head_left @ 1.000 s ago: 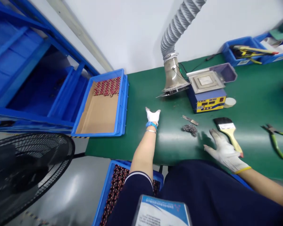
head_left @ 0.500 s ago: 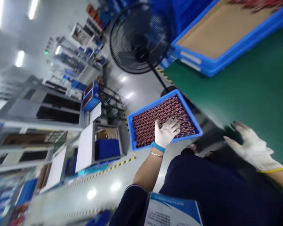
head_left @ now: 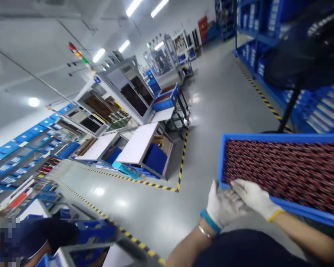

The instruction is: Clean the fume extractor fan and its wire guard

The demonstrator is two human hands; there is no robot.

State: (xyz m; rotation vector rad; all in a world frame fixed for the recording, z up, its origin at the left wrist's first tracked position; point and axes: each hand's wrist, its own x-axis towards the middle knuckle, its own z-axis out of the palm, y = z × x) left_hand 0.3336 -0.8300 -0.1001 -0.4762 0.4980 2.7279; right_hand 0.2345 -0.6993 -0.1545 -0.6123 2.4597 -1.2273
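Observation:
A blue tray (head_left: 284, 138) at the right is filled with rows of small dark-red and black pieces (head_left: 289, 172), too blurred to name. In front of its near left corner, my left hand (head_left: 225, 205), in a white glove with a blue band at the wrist, is open with the palm turned up and the fingers stretched. My right hand (head_left: 252, 194), in a white glove with a yellow cuff, reaches in from the right along the tray's near edge. Its outstretched fingers overlap my left fingers; whether they touch is unclear. Nothing shows in either hand.
A dark fan (head_left: 303, 55) stands behind the tray, before blue shelving (head_left: 246, 35). White-topped work tables (head_left: 139, 142) and machines line the aisle on the left. Striped tape (head_left: 182, 163) marks the grey floor. At lower left a co-worker's dark sleeve (head_left: 44, 235) shows.
My view has swung left, so the tray now sits at the right. My left hand has left the pieces, and my right hand has come from the green table to meet it.

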